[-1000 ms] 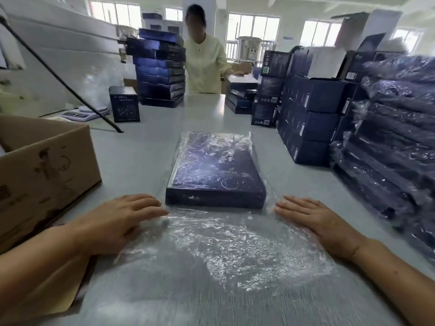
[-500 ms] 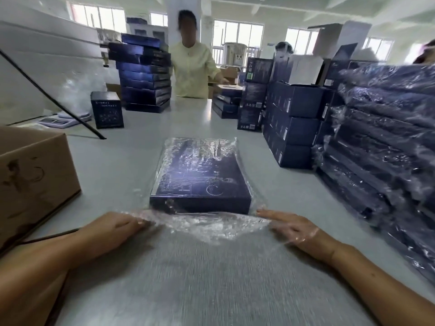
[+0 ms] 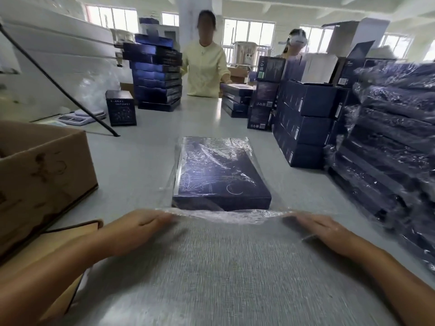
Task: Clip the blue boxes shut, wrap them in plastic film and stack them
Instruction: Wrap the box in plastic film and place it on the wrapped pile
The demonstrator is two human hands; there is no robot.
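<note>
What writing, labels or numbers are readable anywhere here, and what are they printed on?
None can be read.
Blue box under the plastic film: line drawing and crescent, no legible words.
Small dark box: white print, too small.
Stacked boxes: side labels too small.
Cardboard carton: print blurred.

- No wording is legible from where I stand.
- Blue box [image 3: 221, 175]: a pale crescent and fine line drawing on the lid, no clear letters.
- Small dark box [image 3: 120, 108], far left beyond the blue box: rows of white print, too blurred to read.
- Stacked cartons [image 3: 303, 128], right of the blue box: white side labels, illegible.
</note>
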